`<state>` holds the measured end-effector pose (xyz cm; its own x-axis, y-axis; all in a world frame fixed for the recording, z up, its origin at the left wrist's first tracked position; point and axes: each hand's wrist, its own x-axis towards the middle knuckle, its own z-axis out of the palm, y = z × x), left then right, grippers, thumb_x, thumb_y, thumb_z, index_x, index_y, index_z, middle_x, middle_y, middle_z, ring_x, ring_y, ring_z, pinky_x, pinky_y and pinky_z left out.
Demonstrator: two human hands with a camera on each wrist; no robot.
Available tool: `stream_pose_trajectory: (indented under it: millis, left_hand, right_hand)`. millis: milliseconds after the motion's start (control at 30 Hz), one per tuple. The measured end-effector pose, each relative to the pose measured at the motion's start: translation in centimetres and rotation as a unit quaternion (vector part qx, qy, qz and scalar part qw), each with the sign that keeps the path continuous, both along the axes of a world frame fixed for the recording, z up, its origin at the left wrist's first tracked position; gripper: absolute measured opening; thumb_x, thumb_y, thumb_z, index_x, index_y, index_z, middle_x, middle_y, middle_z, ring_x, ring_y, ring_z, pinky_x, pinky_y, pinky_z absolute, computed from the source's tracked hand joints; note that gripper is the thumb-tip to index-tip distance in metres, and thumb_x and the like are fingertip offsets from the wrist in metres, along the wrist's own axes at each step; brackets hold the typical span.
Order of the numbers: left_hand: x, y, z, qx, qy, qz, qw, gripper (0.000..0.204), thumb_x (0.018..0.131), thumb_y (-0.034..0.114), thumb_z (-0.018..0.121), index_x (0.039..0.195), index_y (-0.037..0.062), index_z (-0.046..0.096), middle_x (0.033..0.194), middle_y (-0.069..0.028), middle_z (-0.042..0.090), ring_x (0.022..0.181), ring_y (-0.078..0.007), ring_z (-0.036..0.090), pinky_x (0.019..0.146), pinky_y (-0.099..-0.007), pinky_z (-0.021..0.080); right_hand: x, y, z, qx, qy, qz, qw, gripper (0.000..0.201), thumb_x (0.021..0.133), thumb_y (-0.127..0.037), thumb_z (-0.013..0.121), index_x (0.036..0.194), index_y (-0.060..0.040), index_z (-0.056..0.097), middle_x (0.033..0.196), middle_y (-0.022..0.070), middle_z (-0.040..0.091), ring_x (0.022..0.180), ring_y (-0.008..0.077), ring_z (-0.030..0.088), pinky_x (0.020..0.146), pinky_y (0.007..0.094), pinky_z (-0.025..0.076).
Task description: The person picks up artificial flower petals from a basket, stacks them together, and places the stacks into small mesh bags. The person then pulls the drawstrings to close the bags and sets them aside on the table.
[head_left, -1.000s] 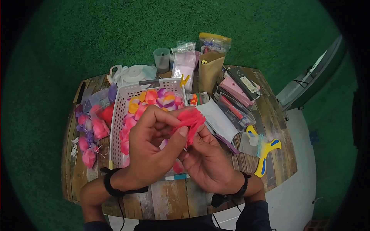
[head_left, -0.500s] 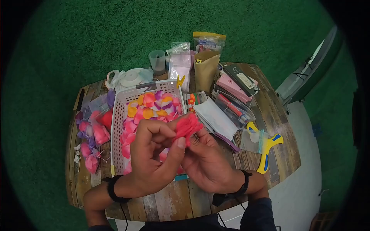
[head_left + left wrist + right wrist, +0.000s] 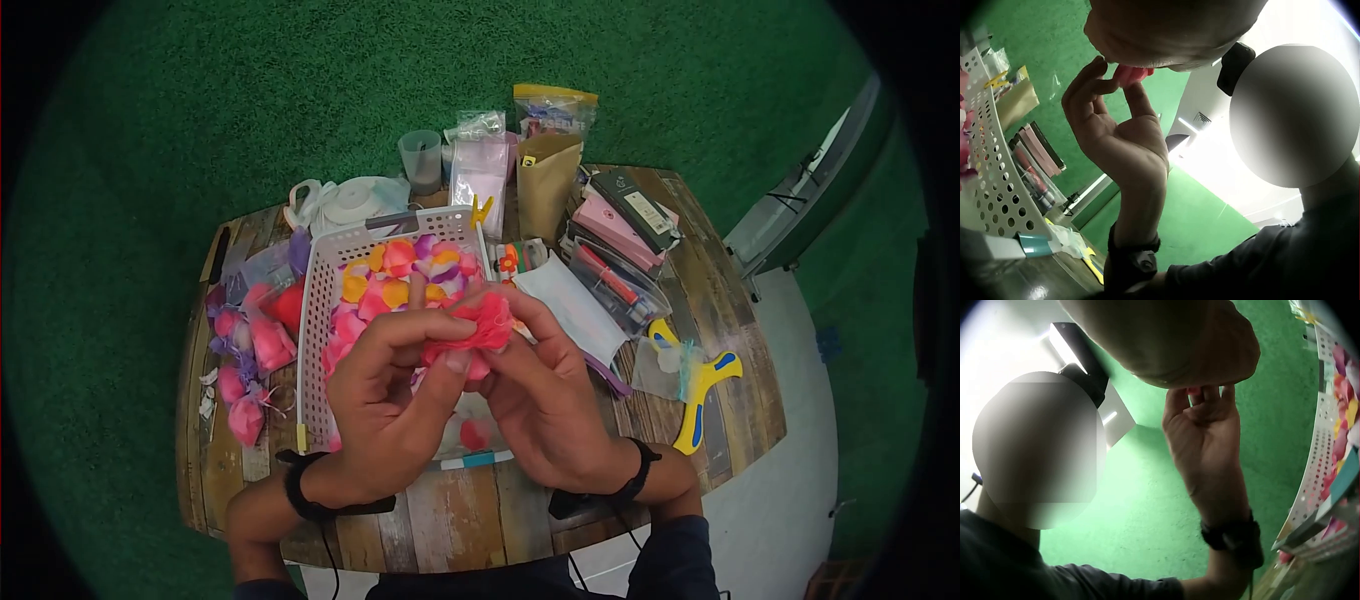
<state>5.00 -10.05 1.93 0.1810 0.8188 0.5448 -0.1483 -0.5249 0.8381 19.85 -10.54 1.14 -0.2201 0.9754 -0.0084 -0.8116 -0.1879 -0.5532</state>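
Observation:
A bunch of thin red-pink petals (image 3: 484, 325) is held up between both hands, above the front part of the basket. The left hand (image 3: 395, 400) pinches its left side between thumb and forefinger. From the right, the right hand (image 3: 550, 400) pinches it too, thumb in front and fingers behind. Below them the white perforated basket (image 3: 318, 290) holds pink, orange and purple petals (image 3: 400, 257). In the left wrist view the bunch (image 3: 1131, 75) shows at the right hand's fingertips (image 3: 1116, 78); in the right wrist view the near hand hides most of it.
Left of the basket lie bags of pink petals (image 3: 268, 342). Behind it stand a cup (image 3: 422, 163), plastic packets (image 3: 480, 175) and a brown paper bag (image 3: 545, 190). To the right are boxes (image 3: 625, 215), a white packet (image 3: 575, 305) and a yellow-blue tool (image 3: 705, 385).
The right hand's fingers have risen behind the bunch and its thumb now lies against it. The bunch has turned and sits slightly lower. The left hand keeps its pinch.

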Motion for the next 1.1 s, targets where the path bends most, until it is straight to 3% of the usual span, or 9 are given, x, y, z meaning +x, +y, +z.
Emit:
stream_pose_trajectory:
  millis: [200, 367, 433, 500, 700, 867, 967, 1000, 1100]
  left_hand:
    - [0.3, 0.0, 0.2, -0.075, -0.14, -0.041, 0.987, 0.019, 0.097, 0.0, 0.052, 0.116, -0.0016, 0.048, 0.132, -0.0259, 0.056, 0.13, -0.0232, 0.048, 0.101, -0.0315, 0.043]
    - [-0.3, 0.2, 0.5, -0.073, -0.101, -0.066, 0.99, 0.039, 0.097, 0.002, 0.051, 0.133, -0.0007, 0.037, 0.143, -0.0275, 0.043, 0.135, -0.0256, 0.043, 0.104, -0.0346, 0.04]
    - [-0.5, 0.7, 1.0, -0.048, -0.077, -0.087, 0.992, 0.047, 0.098, 0.004, 0.05, 0.14, 0.0002, 0.03, 0.149, -0.0277, 0.036, 0.136, -0.0261, 0.04, 0.106, -0.0358, 0.038]
    - [-0.9, 1.1, 1.1, 0.005, -0.034, -0.105, 0.994, 0.057, 0.1, 0.009, 0.048, 0.147, 0.0014, 0.018, 0.154, -0.0261, 0.024, 0.141, -0.0277, 0.032, 0.112, -0.0399, 0.031]
    - [-0.8, 1.9, 0.7, -0.039, 0.073, -0.077, 0.994, 0.053, 0.105, 0.027, 0.04, 0.145, -0.0029, 0.023, 0.152, -0.0227, 0.027, 0.145, -0.0316, 0.023, 0.118, -0.0436, 0.018]
    - [-0.7, 2.1, 0.4, -0.039, 0.051, -0.102, 0.993, 0.064, 0.104, 0.047, 0.024, 0.144, -0.0036, 0.025, 0.151, -0.0208, 0.028, 0.146, -0.0322, 0.021, 0.118, -0.0442, 0.017]
    - [-0.4, 2.0, 0.6, -0.063, 0.047, -0.096, 0.992, 0.078, 0.099, 0.062, 0.015, 0.144, -0.0004, 0.026, 0.151, -0.0205, 0.03, 0.145, -0.0313, 0.024, 0.118, -0.0451, 0.019]
    - [-0.1, 2.0, 0.7, -0.083, 0.046, -0.087, 0.992, 0.086, 0.094, 0.071, 0.011, 0.144, 0.0026, 0.027, 0.152, -0.0206, 0.032, 0.144, -0.0302, 0.026, 0.118, -0.0458, 0.021]
    - [0.4, 2.2, 0.7, -0.091, 0.05, -0.098, 0.99, 0.085, 0.094, 0.07, 0.01, 0.144, 0.0033, 0.027, 0.152, -0.0208, 0.032, 0.144, -0.0298, 0.027, 0.117, -0.0456, 0.022]
  right_hand:
    - [0.6, 0.9, -0.2, 0.061, -0.096, 0.006, 0.993, 0.029, 0.092, -0.001, 0.062, 0.121, 0.0005, 0.057, 0.102, 0.0086, 0.067, 0.09, 0.0115, 0.064, 0.08, 0.0269, 0.053]
    - [0.9, 1.5, -1.2, 0.084, -0.135, 0.011, 0.987, 0.023, 0.093, -0.005, 0.062, 0.114, 0.0009, 0.059, 0.102, 0.0102, 0.069, 0.086, 0.0155, 0.067, 0.077, 0.0326, 0.056]
    - [0.9, 1.7, -1.3, 0.085, -0.16, -0.015, 0.983, 0.019, 0.089, 0.0, 0.066, 0.107, 0.0017, 0.062, 0.091, 0.0076, 0.069, 0.079, 0.0103, 0.066, 0.072, 0.0249, 0.054]
    - [0.8, 1.6, -1.2, 0.107, -0.193, -0.033, 0.975, 0.02, 0.088, 0.002, 0.066, 0.108, 0.002, 0.062, 0.092, 0.0074, 0.069, 0.079, 0.0101, 0.066, 0.071, 0.0244, 0.054]
    - [0.6, 1.0, -0.9, 0.204, -0.272, -0.072, 0.938, 0.026, 0.084, 0.003, 0.069, 0.109, 0.0031, 0.063, 0.094, 0.0069, 0.069, 0.08, 0.0099, 0.066, 0.071, 0.0233, 0.054]
    - [1.2, 0.8, -0.3, 0.244, -0.317, -0.087, 0.913, 0.025, 0.084, 0.002, 0.07, 0.108, 0.0034, 0.064, 0.095, 0.0075, 0.069, 0.08, 0.0106, 0.068, 0.07, 0.0232, 0.054]
    - [1.3, 0.8, 0.2, 0.259, -0.356, -0.091, 0.893, 0.026, 0.081, 0.005, 0.07, 0.106, 0.0051, 0.063, 0.098, 0.0095, 0.068, 0.089, 0.0131, 0.066, 0.078, 0.0256, 0.055]
    - [1.1, 0.9, 0.0, 0.29, -0.368, -0.128, 0.874, 0.024, 0.081, 0.004, 0.07, 0.104, 0.0042, 0.065, 0.094, 0.0089, 0.069, 0.082, 0.0122, 0.067, 0.072, 0.0246, 0.055]
    - [1.0, 0.9, 0.2, 0.329, -0.396, -0.175, 0.839, 0.021, 0.079, 0.004, 0.07, 0.1, 0.003, 0.068, 0.09, 0.0091, 0.071, 0.074, 0.0115, 0.069, 0.066, 0.0241, 0.056]
